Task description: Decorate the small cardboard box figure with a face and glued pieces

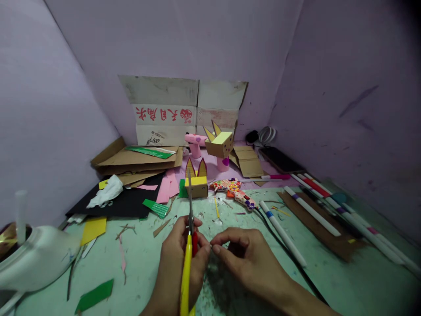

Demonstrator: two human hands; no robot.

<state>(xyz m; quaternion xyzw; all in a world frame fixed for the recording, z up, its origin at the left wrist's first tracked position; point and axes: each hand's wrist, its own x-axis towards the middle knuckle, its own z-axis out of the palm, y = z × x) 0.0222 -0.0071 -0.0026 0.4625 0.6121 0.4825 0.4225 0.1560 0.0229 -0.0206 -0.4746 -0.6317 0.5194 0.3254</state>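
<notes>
My left hand (171, 259) is closed around scissors (186, 272) with yellow handles. Their blades point up and away from me, and a red part (195, 244) shows between the handle and my thumb. My right hand (251, 254) is closed in a pinch, its thumb and forefinger meeting at the left thumb tip; whatever lies between them is too small to make out. Just beyond the blades sits a small cardboard box head (198, 189) with two pointed ears and a yellow top. A floral-patterned glue gun (235, 192) lies to its right.
Another eared box head (219, 147) stands on a pink tube behind. Cardboard sheets (138, 161) and black paper (131, 206) lie at the left, near a white pot (49, 259). White markers (283, 232) and a phone (281, 160) are at the right. Paper scraps litter the green tabletop.
</notes>
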